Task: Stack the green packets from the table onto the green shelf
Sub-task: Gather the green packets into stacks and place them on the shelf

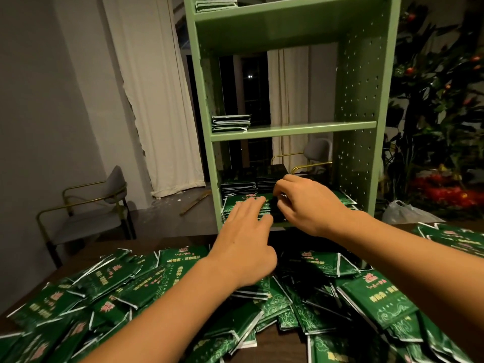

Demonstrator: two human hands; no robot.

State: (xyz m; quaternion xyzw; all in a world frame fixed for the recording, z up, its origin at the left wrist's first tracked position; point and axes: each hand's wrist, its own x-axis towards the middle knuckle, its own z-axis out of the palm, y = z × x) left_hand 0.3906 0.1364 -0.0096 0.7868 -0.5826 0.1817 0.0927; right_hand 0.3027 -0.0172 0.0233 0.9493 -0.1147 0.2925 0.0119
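Observation:
Several green packets (136, 286) lie in a loose heap across the dark table (86, 251). The green shelf (293, 131) stands behind the table. On its lowest level sit stacks of packets (239, 186), and a front stack (247, 203) lies under my hands. My left hand (246, 237) reaches in with straight fingers resting flat on that front stack. My right hand (306, 203) is beside it, fingers curled around the stack's right edge. A small pile of packets (230, 123) sits on the middle level, another (216, 5) on the top level.
A grey chair with a brass frame (104, 203) stands on the floor at left, another (314, 153) behind the shelf. White curtains (157, 95) hang at the back. A plant with red fruit (440, 100) and a plastic bag (406, 212) are at right.

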